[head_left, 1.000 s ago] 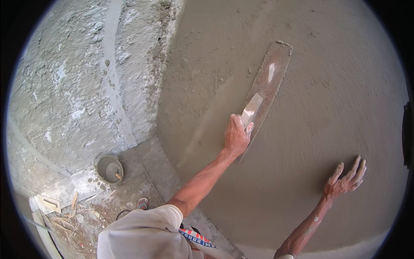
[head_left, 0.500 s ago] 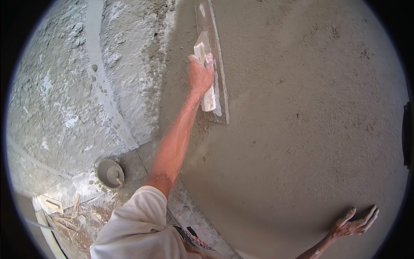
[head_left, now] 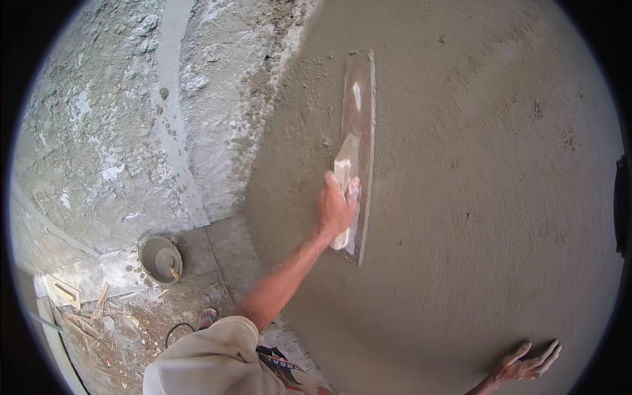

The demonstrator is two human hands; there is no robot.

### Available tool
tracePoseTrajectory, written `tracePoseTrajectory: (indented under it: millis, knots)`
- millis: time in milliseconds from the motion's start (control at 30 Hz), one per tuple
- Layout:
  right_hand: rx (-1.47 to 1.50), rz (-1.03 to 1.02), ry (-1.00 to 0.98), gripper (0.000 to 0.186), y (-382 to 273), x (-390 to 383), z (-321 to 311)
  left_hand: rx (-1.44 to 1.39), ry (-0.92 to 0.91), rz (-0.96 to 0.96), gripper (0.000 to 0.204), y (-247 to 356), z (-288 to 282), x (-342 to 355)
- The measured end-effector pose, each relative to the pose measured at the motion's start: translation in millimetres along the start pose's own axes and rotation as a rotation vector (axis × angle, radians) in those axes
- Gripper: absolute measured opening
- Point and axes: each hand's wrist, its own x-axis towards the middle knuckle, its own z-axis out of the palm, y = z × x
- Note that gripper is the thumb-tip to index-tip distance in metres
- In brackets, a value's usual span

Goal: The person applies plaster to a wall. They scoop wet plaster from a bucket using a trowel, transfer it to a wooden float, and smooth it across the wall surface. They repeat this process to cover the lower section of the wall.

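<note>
Grey wet plaster [head_left: 454,263] fills centre and right of my feed. Long float [head_left: 367,158] sits upper centre, long axis near vertical in frame. I see the left hand [head_left: 337,205] clasped round its handle [head_left: 345,161] near the lower end, most of the float reaching up-frame beyond the fingers. Left forearm [head_left: 283,276] slants up-right. Right hand [head_left: 526,363], lower right, is well apart from the float, grasps nothing, fingers spread; I can't tell if it touches plaster.

Place: building site | walls: one plastered wall [head_left: 461,217], grey and streaked; one rough wall [head_left: 112,131], patchy | gear: long float [head_left: 359,115], small float [head_left: 63,291], grime-coated bucket [head_left: 150,249] | underfoot: dirty floor [head_left: 148,336], wood scraps [head_left: 81,324]
</note>
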Motion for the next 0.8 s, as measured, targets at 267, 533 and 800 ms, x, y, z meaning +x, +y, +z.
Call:
tracePoseTrajectory:
  millis: [267,533,800]
  knots:
    - [-0.018,0.037,-0.040,0.077,-11.1,1.2,1.6,0.123,0.134,0.077,0.054,-15.3,-59.8,183.7]
    - [0.010,0.041,-0.005,0.074,-13.6,4.7,-1.4,-0.044,-0.034,0.020,0.052,-20.2,-15.1,11.9]
    - [-0.118,-0.011,-0.027,0.073,-2.2,4.4,-1.9,0.032,0.067,-0.001,0.050,-21.9,-56.6,174.7]
